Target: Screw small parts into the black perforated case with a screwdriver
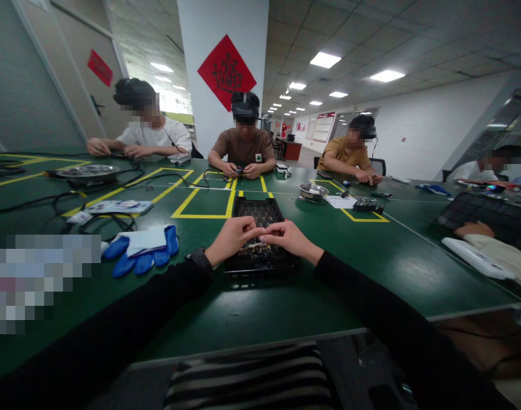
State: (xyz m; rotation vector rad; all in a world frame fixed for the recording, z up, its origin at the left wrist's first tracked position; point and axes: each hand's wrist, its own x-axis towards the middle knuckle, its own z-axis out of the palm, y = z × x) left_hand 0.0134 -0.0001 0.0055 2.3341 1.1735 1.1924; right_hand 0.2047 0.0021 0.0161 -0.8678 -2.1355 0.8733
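My left hand (233, 237) and my right hand (291, 238) meet above a black plastic tray (260, 269) on the green table. Thumb and fingers of each hand are pinched, with the fingertips of both touching or almost touching. Whatever lies between them is too small to make out. Inside the tray are many small pieces (260, 213) set in rows, and a pale, strip-like piece (255, 248) shows just below my fingertips. My hands hide part of the tray's middle.
Blue-and-white gloves (147, 247) lie to the left, near cables and a printed sheet (121, 206). Metal bowls (314, 191) stand farther back. A white device (478, 258) and a co-worker's black tray (488, 219) are at the right. Several people sit around the table.
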